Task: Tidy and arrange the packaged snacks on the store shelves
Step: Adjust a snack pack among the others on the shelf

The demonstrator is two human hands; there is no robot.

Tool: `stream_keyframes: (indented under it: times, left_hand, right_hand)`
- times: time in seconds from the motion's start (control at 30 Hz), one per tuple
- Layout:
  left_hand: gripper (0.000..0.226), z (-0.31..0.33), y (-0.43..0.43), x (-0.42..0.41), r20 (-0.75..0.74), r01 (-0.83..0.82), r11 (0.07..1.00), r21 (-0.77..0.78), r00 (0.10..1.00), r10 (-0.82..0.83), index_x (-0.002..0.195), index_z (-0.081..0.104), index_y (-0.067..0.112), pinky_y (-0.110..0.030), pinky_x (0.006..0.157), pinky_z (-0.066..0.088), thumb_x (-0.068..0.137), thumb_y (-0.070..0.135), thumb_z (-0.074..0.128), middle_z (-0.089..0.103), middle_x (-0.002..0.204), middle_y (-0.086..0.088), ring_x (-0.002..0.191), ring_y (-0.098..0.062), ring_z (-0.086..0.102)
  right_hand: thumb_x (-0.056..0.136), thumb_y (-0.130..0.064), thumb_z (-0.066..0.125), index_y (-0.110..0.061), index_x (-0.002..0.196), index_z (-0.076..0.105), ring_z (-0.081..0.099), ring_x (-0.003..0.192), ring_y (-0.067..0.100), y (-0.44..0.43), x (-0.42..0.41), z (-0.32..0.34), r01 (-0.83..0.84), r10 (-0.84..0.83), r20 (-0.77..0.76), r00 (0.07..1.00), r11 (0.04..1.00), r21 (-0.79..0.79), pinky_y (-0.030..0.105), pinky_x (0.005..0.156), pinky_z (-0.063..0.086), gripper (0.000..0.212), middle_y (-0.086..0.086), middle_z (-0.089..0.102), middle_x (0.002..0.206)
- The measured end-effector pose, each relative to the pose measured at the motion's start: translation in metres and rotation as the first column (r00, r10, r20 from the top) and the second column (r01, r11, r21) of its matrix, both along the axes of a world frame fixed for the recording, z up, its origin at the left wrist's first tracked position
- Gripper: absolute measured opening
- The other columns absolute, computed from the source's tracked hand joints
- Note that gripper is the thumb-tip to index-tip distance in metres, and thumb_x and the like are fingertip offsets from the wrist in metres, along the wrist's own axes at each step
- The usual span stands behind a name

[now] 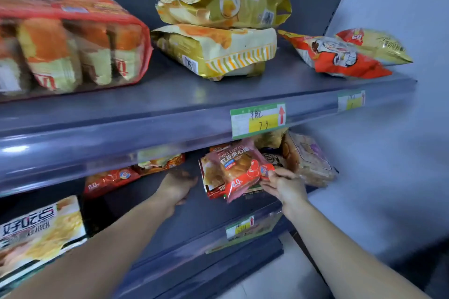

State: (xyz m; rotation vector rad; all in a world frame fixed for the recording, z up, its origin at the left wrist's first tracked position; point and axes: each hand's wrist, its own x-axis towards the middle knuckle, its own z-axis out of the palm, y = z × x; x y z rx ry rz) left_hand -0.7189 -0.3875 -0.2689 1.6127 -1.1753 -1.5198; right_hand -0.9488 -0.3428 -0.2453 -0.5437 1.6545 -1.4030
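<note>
Right hand (283, 187) pinches the red bean packet (239, 167) by its corner; left hand (178, 184) relaxed nearby.

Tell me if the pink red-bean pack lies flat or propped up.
Propped up: the pink pack leans tilted on packs behind it, right hand pinching its corner.

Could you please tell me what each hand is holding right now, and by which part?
The right hand pinches the red bean bread packet by its right edge. The left hand holds nothing.
</note>
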Motion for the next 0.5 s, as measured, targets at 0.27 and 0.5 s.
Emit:
stream_keyframes:
  times: [0.27, 0.5]
  left_hand:
    - [0.042, -0.039, -0.033, -0.073, 0.164, -0.099, 0.991, 0.086, 0.983, 0.084, 0.125, 0.044, 0.007, -0.027, 0.063, 0.041, 0.092, 0.025, 0.062, 0.051, 0.087, -0.005, 0.083, -0.024, 0.050]
    - [0.021, -0.059, -0.044, -0.088, 0.051, -0.254, 0.942, 0.221, 0.967, 0.248, 0.078, 0.058, 0.003, -0.025, 0.042, 0.048, 0.080, 0.013, 0.077, 0.063, 0.067, -0.012, 0.044, -0.019, 0.059]
  right_hand:
    - [0.091, 0.006, 0.056, -0.006, 0.082, 0.056, 0.067, 0.075, 0.030, -0.049, -0.063, -0.030, 0.050, -0.049, 0.099, 0.994, 0.999, -0.007, 0.042, 0.080, 0.054, 0.015, 0.020, 0.064, 0.084]
    - [0.089, 0.006, 0.058, -0.008, 0.077, 0.056, 0.068, 0.069, 0.025, -0.080, -0.086, -0.050, -0.020, 0.011, 0.183, 0.983, 0.999, 0.047, 0.034, 0.064, 0.059, 0.018, 0.019, 0.065, 0.078]
